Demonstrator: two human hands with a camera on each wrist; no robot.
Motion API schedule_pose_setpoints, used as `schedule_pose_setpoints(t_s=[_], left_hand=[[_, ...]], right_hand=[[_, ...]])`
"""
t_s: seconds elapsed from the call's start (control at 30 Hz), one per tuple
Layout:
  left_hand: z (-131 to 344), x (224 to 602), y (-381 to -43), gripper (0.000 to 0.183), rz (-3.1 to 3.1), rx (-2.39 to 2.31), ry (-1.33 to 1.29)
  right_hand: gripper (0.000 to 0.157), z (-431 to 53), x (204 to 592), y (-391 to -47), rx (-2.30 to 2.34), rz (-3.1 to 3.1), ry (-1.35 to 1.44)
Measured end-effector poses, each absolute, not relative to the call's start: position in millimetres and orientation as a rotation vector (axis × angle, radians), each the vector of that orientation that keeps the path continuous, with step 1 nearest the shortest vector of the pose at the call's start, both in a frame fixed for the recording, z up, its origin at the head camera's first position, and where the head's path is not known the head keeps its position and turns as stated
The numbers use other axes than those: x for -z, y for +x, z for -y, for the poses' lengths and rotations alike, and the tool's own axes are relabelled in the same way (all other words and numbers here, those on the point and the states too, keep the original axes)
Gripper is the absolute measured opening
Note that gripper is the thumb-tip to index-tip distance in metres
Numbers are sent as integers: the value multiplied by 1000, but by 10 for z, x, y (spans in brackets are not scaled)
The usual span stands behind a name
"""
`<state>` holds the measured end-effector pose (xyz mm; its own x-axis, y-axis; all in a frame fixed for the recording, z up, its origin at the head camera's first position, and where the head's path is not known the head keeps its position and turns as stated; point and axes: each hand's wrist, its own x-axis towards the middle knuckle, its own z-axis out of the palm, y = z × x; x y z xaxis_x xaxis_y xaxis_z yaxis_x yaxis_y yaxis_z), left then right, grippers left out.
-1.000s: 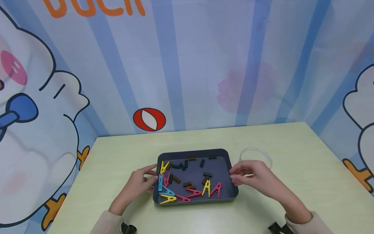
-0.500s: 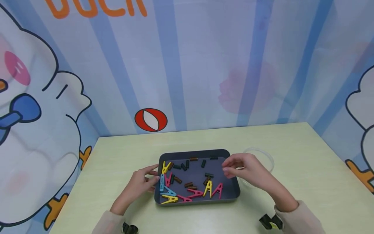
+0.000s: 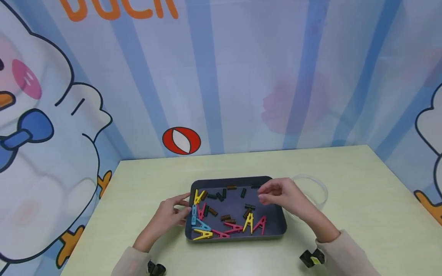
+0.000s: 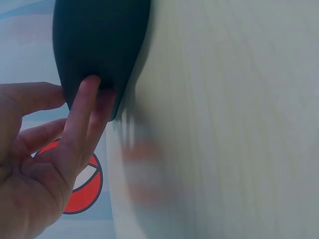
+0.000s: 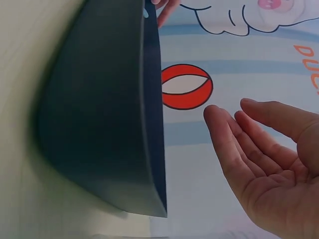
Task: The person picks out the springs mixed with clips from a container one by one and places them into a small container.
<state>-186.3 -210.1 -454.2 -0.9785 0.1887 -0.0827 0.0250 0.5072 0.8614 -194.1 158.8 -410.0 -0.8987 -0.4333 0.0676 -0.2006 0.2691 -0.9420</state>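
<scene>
A dark grey tray [image 3: 272,219] lies on the table with small items inside. Yellow clothespins [image 3: 248,222], pink clothespins [image 3: 233,227] and blue clothespins [image 3: 193,215] lie mostly along its left and front sides. Copper-coloured springs [image 3: 225,217] and dark green springs [image 3: 243,193] are scattered among and behind them. My left hand [image 3: 169,212] grips the tray's left wall, fingertips against the outside in the left wrist view and thumb at the rim. Over the tray's right part hovers my right hand [image 3: 283,195], fingers loosely bent, thumb apart, holding nothing in the right wrist view [image 5: 264,164].
A clear plastic ring [image 3: 324,191] lies on the table [image 3: 355,199] behind the right hand, partly hidden by it. A printed cartoon curtain [image 3: 238,96] stands along the table's back edge and sides.
My right hand has left the tray's right rim and moved left and upward over the tray. The left hand stays at the left wall. The view has shifted slightly.
</scene>
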Motion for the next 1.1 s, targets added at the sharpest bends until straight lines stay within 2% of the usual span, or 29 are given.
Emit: schedule_pose_setpoints(t_s=[0.33,1.1], left_hand=[[2117,4540,-1879,50,-2589,-1464,166],[2145,4553,-1867,50,-2543,-1510,197]], right_hand=[[25,-1500,4275,-2035,1751,-2288,-566],[25,-1354,4533,-2209,1725,-2229,-507]])
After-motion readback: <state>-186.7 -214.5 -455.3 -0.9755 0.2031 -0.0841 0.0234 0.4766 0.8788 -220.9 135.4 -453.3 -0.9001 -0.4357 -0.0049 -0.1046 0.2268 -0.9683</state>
